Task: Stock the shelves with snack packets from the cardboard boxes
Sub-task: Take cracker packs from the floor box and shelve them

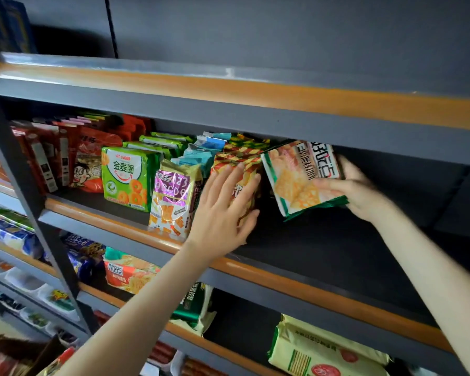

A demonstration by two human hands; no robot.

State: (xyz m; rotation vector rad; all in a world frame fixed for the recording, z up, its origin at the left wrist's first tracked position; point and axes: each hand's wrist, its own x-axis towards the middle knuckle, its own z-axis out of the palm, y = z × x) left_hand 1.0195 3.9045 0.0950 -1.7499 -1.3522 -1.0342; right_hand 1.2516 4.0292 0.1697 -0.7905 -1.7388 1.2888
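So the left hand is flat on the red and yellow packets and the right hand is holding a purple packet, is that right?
Not quite. In the head view the right hand holds a green-edged packet, not a purple one. The purple packet stands on the shelf, and the right hand is nowhere near it. The left hand does lie flat on the red and yellow packets.

Both arms raised forward; left grip (225, 204) flat, right grip (357, 189) pinching.
Left: fingers straight and slightly spread, palm on the front of the striped packet (236, 156), forearm in from lower left. Right: thumb across the front of the green-edged packet (300, 180), fingers behind it, wrist bent inward, forearm in from lower right.
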